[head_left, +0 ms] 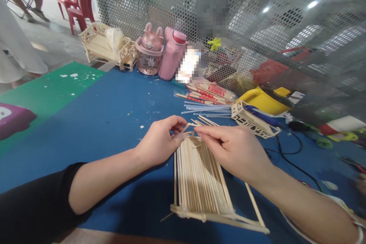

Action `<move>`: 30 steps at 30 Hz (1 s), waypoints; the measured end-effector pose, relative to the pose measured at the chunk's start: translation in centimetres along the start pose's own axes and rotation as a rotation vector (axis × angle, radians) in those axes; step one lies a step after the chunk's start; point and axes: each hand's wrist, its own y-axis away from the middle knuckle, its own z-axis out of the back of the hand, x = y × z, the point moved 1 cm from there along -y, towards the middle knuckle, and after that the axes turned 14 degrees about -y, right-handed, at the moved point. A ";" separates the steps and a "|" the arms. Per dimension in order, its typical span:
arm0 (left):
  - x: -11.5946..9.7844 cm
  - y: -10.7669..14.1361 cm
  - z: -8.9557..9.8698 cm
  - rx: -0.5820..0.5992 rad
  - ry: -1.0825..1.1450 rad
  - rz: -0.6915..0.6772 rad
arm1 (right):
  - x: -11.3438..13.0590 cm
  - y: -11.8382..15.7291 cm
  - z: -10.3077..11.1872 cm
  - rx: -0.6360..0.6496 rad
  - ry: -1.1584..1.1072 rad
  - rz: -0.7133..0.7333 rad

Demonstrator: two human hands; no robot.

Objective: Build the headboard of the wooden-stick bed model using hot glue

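A flat panel of thin wooden sticks [197, 175], framed by thicker sticks, lies on the blue table in front of me. At its far end my left hand [164, 137] pinches a short wooden stick [185, 126] between thumb and fingers. My right hand [231, 146] comes in from the other side, thumb and fingertips closed on the right end of a small stick [193, 124] meeting it. The two pieces form a low peak above the panel's far edge. My right fingers partly hide the panel's right side.
Against the perforated metal screen [120, 4] stand a pink bottle [170, 55], a clear pink-lidded cup [149, 55] and a stick-built model [105, 47]. Glue sticks [208, 107], packed chopsticks [211, 90], a small stick frame [251, 120], a blue glue gun [261, 115] and a yellow container [263, 99] lie right.
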 end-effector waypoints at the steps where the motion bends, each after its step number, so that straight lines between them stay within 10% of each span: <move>1: 0.0 0.1 0.0 0.010 0.008 0.007 | 0.0 0.1 0.4 -0.041 -0.024 -0.007; 13: 0.1 -0.6 0.3 0.178 0.436 0.131 | -2.5 4.0 -0.3 -0.531 -0.460 -0.187; 19: -0.6 -1.3 -0.3 0.219 0.499 0.182 | -3.9 4.7 -2.2 -0.452 -0.809 -0.286; 23: -0.9 -1.1 -0.5 0.249 0.474 0.186 | -4.2 4.8 -2.3 -0.490 -0.896 -0.258; 30: -1.0 -0.8 -1.5 0.194 0.396 0.203 | -3.7 7.0 -1.4 -0.913 -0.902 -0.050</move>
